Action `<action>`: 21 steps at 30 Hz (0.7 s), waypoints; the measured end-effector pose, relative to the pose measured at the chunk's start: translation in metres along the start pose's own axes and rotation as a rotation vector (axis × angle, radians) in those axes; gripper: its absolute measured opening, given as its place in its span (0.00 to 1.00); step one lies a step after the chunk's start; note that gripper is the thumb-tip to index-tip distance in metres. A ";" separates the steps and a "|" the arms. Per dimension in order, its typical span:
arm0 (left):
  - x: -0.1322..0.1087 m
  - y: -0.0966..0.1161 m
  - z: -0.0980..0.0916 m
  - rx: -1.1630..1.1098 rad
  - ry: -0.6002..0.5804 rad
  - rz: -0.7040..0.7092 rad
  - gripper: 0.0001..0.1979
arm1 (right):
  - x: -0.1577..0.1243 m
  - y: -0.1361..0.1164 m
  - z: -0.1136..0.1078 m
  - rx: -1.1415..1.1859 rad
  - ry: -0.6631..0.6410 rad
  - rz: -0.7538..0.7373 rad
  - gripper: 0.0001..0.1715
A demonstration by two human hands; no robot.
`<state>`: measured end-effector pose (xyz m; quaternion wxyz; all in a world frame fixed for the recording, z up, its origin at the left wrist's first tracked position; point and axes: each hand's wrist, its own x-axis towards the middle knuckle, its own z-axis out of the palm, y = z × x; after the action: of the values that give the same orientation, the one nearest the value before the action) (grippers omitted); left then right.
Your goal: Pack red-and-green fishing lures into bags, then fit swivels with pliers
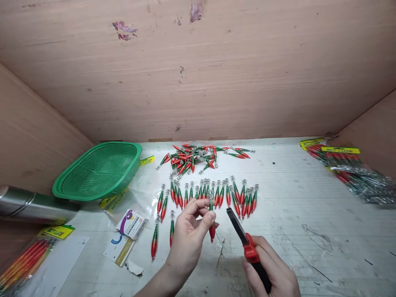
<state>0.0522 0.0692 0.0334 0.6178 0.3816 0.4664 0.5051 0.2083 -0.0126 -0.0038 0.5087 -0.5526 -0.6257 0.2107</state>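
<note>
Between the thumb and fingers of my left hand (193,231) is a red and green lure (212,232), upright with its wire crown at the top. My right hand (274,270) is wrapped round the red and black handle of a tool (252,253). The tool's dark, narrow jaws point up and left, a little to the right of the lure and apart from it. Just beyond my hands stretches a row of similar lures (186,195), crowns up. Two more lures (154,243) lie left of my left hand. Farther back is a loose pile of lures (193,159).
A green basket (99,171) and a metal cylinder (34,205) are at the left. Cards (131,224) and a bag of orange-red lures (26,260) lie nearer. Packed lures (355,169) lie at the right. Wooden walls (198,82) enclose the back and sides.
</note>
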 end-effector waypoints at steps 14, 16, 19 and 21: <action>-0.016 -0.009 0.004 0.260 -0.120 0.193 0.07 | 0.002 0.001 -0.005 -0.063 -0.007 -0.018 0.05; -0.017 -0.008 0.005 0.274 -0.116 0.214 0.06 | 0.003 0.000 -0.006 -0.054 0.002 -0.024 0.05; -0.017 -0.007 0.006 0.291 -0.106 0.241 0.05 | 0.003 0.000 -0.007 -0.033 -0.012 -0.016 0.05; -0.016 -0.007 0.006 0.317 -0.098 0.257 0.05 | 0.003 0.000 -0.007 -0.021 -0.030 -0.002 0.06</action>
<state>0.0589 0.0516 0.0317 0.5025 0.5545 0.4567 0.4811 0.2146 -0.0121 0.0005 0.4934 -0.5541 -0.6361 0.2118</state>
